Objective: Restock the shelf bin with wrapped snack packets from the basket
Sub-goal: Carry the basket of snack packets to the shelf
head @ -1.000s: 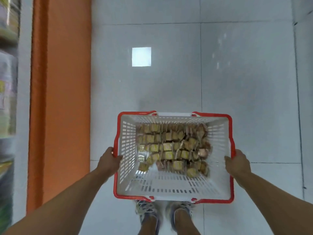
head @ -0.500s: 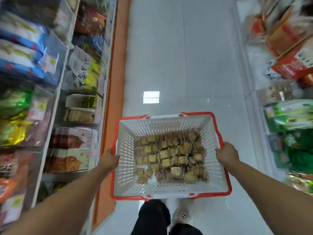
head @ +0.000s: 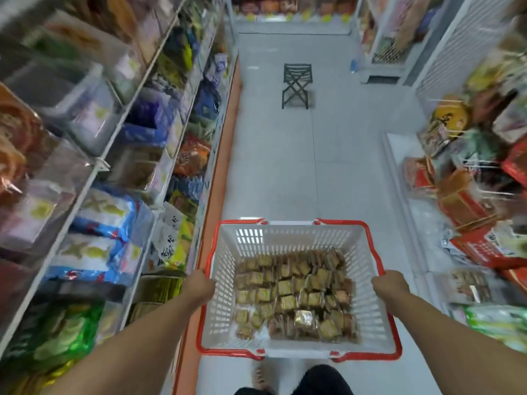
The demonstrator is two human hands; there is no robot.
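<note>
— Both hands are on the basket (head: 368, 253), aren't they?

— Yes. Your left hand (head: 198, 286) grips its left rim, fingers curled over the red edge; your right hand (head: 389, 286) grips the right rim the same way.

— And the snack packets (head: 296, 295)?

— They lie in the basket's bottom, heaped toward its far right. Left of the basket stand your shelves (head: 119, 155), too blurred to pick out a bin. Beyond the basket, well apart, sits a folding stool (head: 296, 85).
</note>
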